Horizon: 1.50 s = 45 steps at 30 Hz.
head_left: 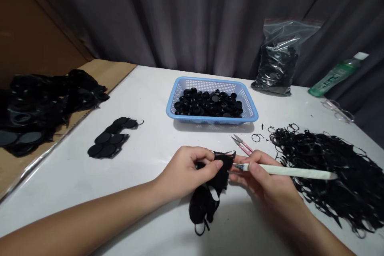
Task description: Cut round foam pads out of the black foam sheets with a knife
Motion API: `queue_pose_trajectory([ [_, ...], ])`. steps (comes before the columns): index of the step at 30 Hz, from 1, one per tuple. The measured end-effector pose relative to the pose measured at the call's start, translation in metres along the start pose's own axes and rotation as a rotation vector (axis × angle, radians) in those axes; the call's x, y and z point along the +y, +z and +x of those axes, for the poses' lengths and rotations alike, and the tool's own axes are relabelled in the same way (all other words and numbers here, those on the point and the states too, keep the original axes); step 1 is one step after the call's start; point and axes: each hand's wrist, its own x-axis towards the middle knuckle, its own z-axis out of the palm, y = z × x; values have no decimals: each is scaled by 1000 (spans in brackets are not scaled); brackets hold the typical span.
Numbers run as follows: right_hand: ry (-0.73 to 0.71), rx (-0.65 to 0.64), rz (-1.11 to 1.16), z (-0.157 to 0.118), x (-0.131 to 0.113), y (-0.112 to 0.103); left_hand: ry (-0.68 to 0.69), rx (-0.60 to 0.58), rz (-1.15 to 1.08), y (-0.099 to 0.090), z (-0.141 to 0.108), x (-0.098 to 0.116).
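My left hand (pixel 193 168) is closed on a black rubber sheet (pixel 220 176), thumb on top and fingers behind. The sheet's lower part, with rounded parts, a hole and a thin loop, hangs down over the white table. In my right hand (pixel 270 184) is a slim tool with a white wrapped handle (pixel 297 171), apparently a craft knife, gripped like a pen. Its metal tip points left at the sheet's right edge; whether it touches is hard to tell. Just behind my hands lie pink-handled thread snips (pixel 242 145), blades apart.
A blue basket (pixel 183 118) of small black rubber parts stands ahead. Joined black discs (pixel 108 139) lie left, beside a larger black pile (pixel 45 108) on cardboard. Black scrap rings (pixel 333 168) heap up right. Behind are a filled zip bag (pixel 277 62), green bottle (pixel 336 76) and glasses (pixel 339 111).
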Motion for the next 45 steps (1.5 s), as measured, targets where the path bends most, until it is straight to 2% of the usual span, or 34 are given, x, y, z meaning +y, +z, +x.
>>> queue_pose_trajectory([
  [3,5,7,-11,-1,0,2,1,-14,12,1,-1,-1],
  [8,-55,36,-156,1,0,-1,-4,-41,49,1,-1,-1],
  [15,-104,22,-225,3,2,-5,36,13,73,3,-2,0],
  [23,-175,25,-351,2,2,-7,27,5,65,4,-4,-1],
  [29,-360,60,-605,0,-1,-2,68,4,136,4,-6,-1],
  [32,-500,42,-739,-1,3,-1,178,-2,174,5,-7,-3],
  [35,-627,42,-860,-1,10,-2,251,44,183,4,-5,-7],
  [38,-678,43,-924,1,15,-4,209,-66,101,1,-5,-8],
  [43,-632,153,-1009,11,14,-7,138,-429,-276,-3,-7,-6],
  [45,-615,173,-1007,15,13,-8,102,-455,-468,-1,-8,-7],
])
